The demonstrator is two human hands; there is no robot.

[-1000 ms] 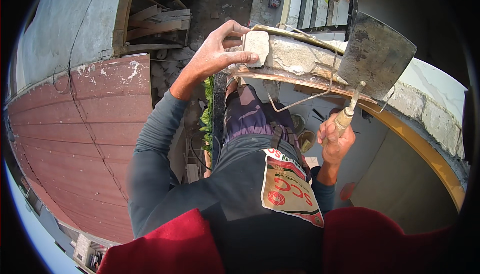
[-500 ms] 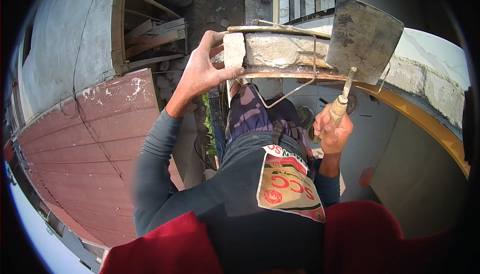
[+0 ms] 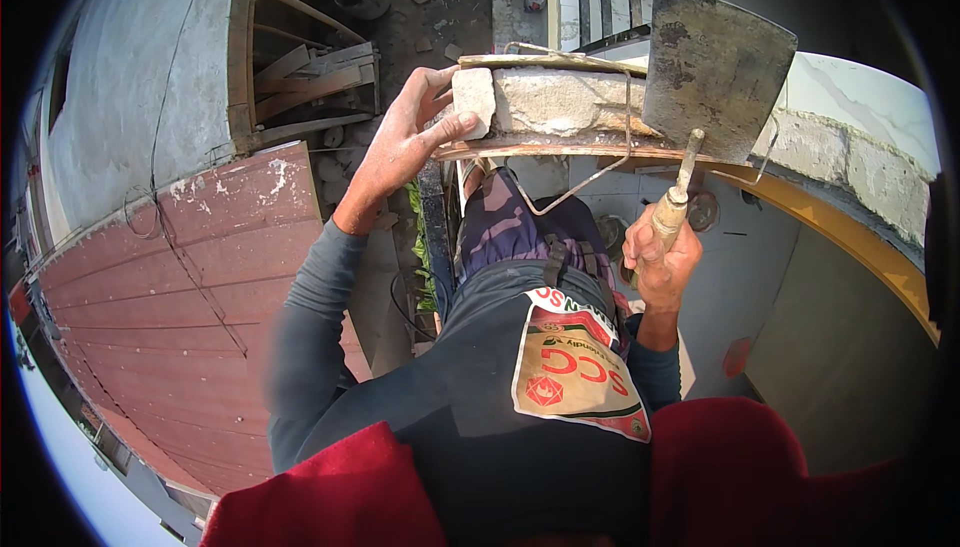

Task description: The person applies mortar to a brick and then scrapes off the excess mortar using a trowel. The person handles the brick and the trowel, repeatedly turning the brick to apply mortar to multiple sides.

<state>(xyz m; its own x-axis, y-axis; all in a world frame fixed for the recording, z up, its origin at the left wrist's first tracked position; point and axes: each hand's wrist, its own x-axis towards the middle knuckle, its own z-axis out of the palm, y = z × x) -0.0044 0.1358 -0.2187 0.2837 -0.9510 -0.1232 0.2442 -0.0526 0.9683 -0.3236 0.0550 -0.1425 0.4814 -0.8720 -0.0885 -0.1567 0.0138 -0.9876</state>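
Off-white block (image 3: 474, 102) at left end of rough masonry ledge (image 3: 565, 102), left hand (image 3: 402, 137) grasping it; right hand (image 3: 663, 262) clenched round handle (image 3: 670, 215) of broad, stained metal trowel (image 3: 716, 72).

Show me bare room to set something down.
Bare: the top of the pale block, between the smaller chunk and the bent wire, wooden strips along both long edges; uneven, so probably fit only for something small. Crowded: the left end, where the left hand touches the chunk, and the right end, behind the trowel in the right hand.
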